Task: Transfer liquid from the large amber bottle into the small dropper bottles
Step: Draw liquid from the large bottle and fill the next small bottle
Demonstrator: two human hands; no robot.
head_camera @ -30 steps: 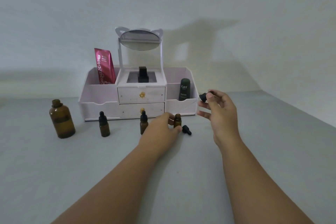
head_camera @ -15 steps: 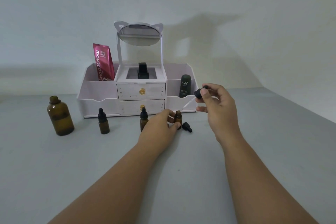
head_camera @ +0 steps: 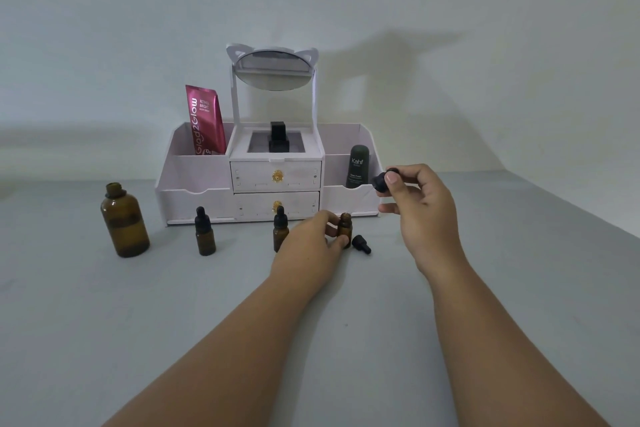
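The open dropper bottle (head_camera: 345, 228), small and amber with its neck uncapped, stands upright on the counter (head_camera: 519, 260) just in front of the organiser's lower drawer, about midway along the counter's far edge. The left hand (head_camera: 311, 243) holds it from the left, thumb and fingertips curled around its body. A loose black dropper cap (head_camera: 361, 244) lies on its side just to the right of the bottle, close to it but apart.

Above and to the right, the right hand (head_camera: 422, 211) is raised off the counter and pinches a second black dropper cap (head_camera: 381, 180) between thumb and forefinger. Its other fingers are loosely curled. Whether a glass tube hangs from this cap cannot be made out.

Left of the held bottle stand two capped dropper bottles, one (head_camera: 280, 230) touching or just beside the left hand, the other (head_camera: 204, 231) farther left. The large amber bottle (head_camera: 125, 221) stands upright and uncapped nearer the counter's left side, well apart from both hands.

Behind them, along the far edge by the wall, sits a white organiser (head_camera: 194, 184) with an oval mirror (head_camera: 272, 74). It holds a pink tube (head_camera: 204, 121) in the left compartment, a black item (head_camera: 278, 142) in the middle and a dark bottle (head_camera: 358, 166) on the right.
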